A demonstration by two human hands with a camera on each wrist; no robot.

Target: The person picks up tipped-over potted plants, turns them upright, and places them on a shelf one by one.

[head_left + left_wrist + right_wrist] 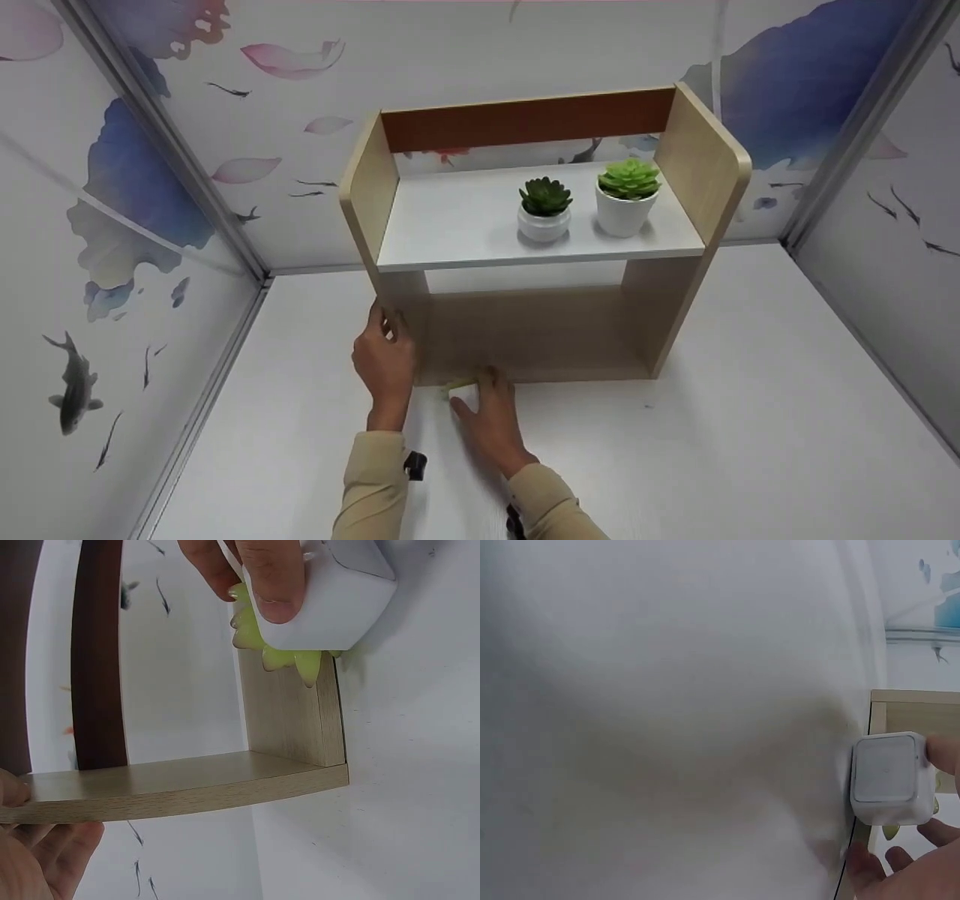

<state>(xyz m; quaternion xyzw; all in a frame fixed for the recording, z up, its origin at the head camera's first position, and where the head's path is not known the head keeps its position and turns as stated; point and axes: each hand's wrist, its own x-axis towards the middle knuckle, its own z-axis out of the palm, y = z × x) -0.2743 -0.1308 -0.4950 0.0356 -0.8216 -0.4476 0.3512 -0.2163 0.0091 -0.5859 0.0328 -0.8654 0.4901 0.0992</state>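
A two-tier wooden shelf [532, 337] with a white middle board stands on the white table. My left hand [382, 364] grips the edge of its left side panel, thumb and fingers on either side in the left wrist view. My right hand [491, 420] holds a small white square pot [337, 604] between thumb and fingers at the shelf's lower front edge. The pot lies tipped sideways, its yellow-green succulent [274, 652] toward the shelf and its flat base [885, 769] facing the right wrist camera. Most of the succulent is hidden in the head view.
On the middle board stand a dark green succulent in a round white pot [544, 223] and a bright green one in a taller white pot [622, 214]. White panels [300, 135] with painted petals and fish enclose the table at the back and sides.
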